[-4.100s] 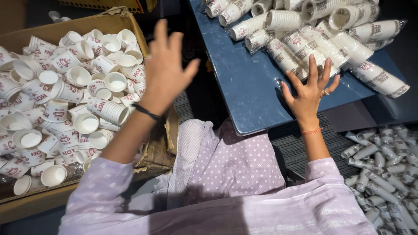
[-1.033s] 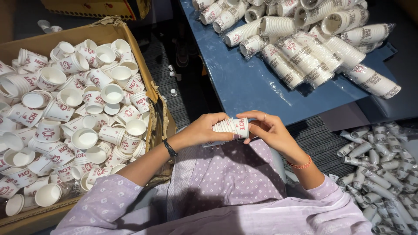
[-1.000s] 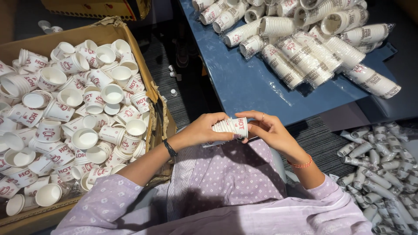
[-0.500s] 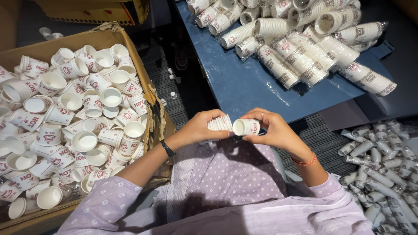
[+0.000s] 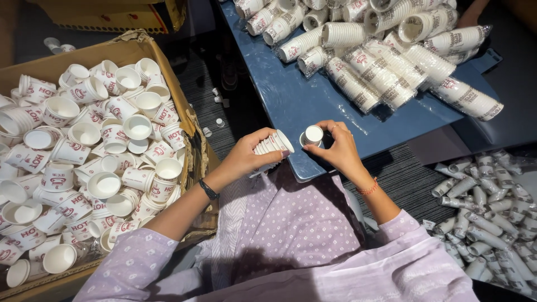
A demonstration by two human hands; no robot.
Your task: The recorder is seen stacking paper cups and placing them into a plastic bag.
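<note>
My left hand [image 5: 249, 156] grips a short stack of small white paper cups [image 5: 272, 144] with red print, tilted with its open mouth toward the right. My right hand [image 5: 334, 148] holds a single paper cup [image 5: 312, 135] a little apart from the stack, its open top facing up. Both hands hover over the near corner of a blue table [image 5: 302, 100], just above my lap in a lilac dotted garment.
A cardboard box [image 5: 173, 75] on the left brims with loose paper cups [image 5: 89, 162]. Several wrapped sleeves of stacked cups [image 5: 386, 56] lie across the table's far side. More small wrapped rolls [image 5: 486, 212] are piled on the floor at the right.
The hands held one joined stack a second ago. They have since pulled apart, the right hand taking one cup off the stack, and both have lifted toward the table corner.
</note>
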